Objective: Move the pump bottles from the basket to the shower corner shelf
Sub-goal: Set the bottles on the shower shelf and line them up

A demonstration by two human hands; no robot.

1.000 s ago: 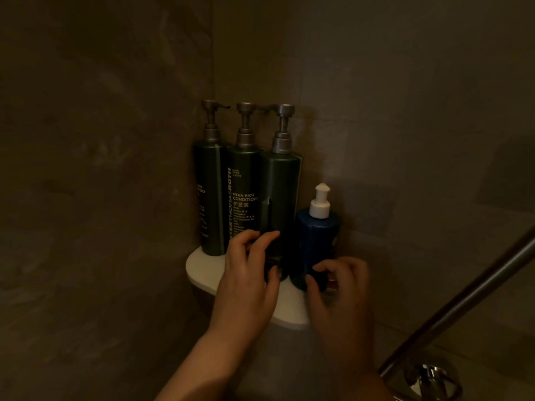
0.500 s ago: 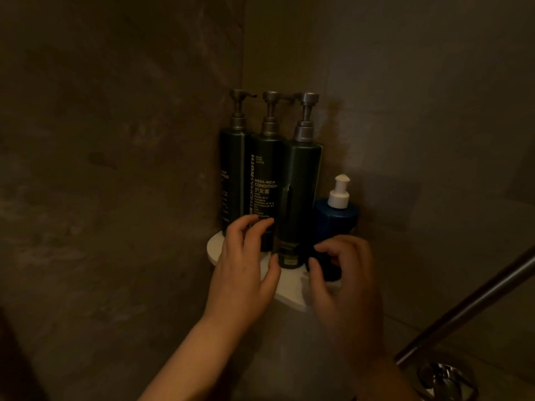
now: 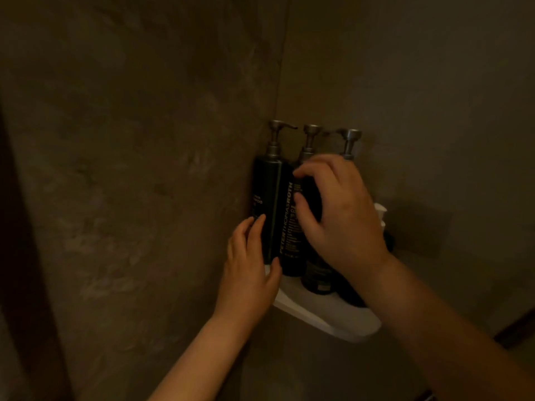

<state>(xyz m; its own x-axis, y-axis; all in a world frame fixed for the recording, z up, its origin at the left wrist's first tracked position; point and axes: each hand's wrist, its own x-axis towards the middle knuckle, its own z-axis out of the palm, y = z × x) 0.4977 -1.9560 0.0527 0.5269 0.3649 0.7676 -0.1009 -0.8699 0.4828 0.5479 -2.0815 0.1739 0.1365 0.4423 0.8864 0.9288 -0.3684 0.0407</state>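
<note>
Evidently the step in hand is the last one, squaring up the bottles where they stand: the basket is nowhere in view, and both hands work at the corner where the two dark walls [image 3: 144, 169] meet. The white corner shelf [image 3: 333, 319] juts out beneath both hands, its bare front edge below the right wrist. It holds four bottles, all upright as far as can be seen.

Three are tall, dark pump bottles with metal heads. The leftmost bottle [image 3: 267, 198] stands just above the left hand [image 3: 249, 270], which holds it low down, fingers lying up its left side and thumb against its front near the base. The middle bottle [image 3: 288, 227], with pale lettering down its label, stands between the two hands. The right hand [image 3: 341, 221] curls over its upper body, forefinger and thumb pinching it. The third bottle [image 3: 317, 277] is mostly hidden behind the right palm, with only its foot and pump head showing. The small bottle [image 3: 380, 211] peeps out past the back of the right hand, just its white pump visible. All four are opaque, so how full they are cannot be told.

The next move probably calls for a light twist or nudge to line up the middle bottle. After that, both hands need to let go without tipping the close-packed row.
</note>
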